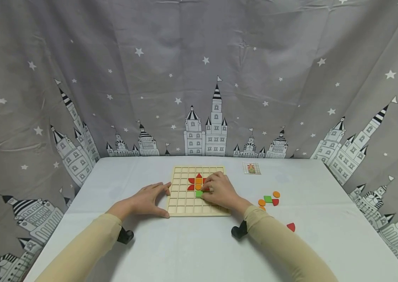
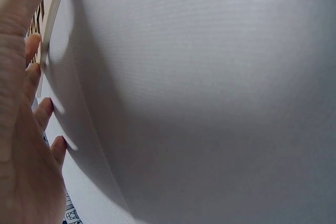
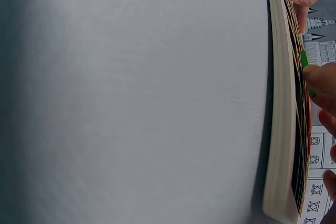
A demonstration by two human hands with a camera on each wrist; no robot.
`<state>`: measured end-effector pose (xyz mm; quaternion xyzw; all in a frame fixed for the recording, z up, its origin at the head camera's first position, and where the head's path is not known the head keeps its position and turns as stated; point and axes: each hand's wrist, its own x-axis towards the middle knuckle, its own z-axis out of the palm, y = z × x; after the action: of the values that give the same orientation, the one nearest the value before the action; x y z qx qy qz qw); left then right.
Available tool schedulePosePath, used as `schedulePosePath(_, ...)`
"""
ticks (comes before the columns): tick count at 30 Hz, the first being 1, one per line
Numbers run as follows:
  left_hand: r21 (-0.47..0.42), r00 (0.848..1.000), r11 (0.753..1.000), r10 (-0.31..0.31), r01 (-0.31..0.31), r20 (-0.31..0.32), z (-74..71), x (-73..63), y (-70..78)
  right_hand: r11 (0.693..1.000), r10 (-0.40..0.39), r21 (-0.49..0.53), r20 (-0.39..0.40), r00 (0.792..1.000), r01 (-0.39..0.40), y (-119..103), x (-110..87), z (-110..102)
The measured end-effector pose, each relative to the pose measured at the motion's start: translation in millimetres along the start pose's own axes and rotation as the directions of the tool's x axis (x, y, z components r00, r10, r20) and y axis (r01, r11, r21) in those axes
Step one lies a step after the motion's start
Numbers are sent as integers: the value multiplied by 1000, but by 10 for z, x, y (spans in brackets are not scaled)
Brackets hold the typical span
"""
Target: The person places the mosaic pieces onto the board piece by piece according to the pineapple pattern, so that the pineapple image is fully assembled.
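Observation:
A pale wooden grid board (image 1: pixel 181 201) lies on the white table. Near its middle, red pieces (image 1: pixel 191 181), an orange square (image 1: pixel 199 181) and an orange disc (image 1: pixel 198 187) form a flower-like pattern. My right hand (image 1: pixel 221 192) is over the board's right half, thumb and fingers curled at a green square (image 1: pixel 199 194) just below the orange disc. In the right wrist view the thumb touches the green square (image 3: pixel 305 60); the fingers cover some red pieces. My left hand (image 1: pixel 149 199) rests spread against the board's left edge, thumb by the near corner.
Right of the board lie loose pieces: orange discs (image 1: pixel 276 194), a green piece (image 1: pixel 268 199) and a red piece (image 1: pixel 275 202). Another red piece (image 1: pixel 291 226) lies nearer me. A pattern card (image 1: pixel 251 168) sits behind on the right. A grey castle-print curtain (image 1: pixel 255 98) hangs behind the table.

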<state>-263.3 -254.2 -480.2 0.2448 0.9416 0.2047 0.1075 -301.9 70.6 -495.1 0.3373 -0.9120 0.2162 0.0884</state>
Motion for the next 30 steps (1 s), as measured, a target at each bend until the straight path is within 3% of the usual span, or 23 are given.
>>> schedulePosePath(14, 8, 1000, 1000, 6, -6, -5, 2, -2, -11, 1000, 8, 16, -20, 1000, -7, -12, 8, 27)
schedulePosePath(30, -2, 1000, 1000, -21, 21, 5, -9, -10, 23, 999, 37, 12, 21, 999, -37, 0, -19, -21)
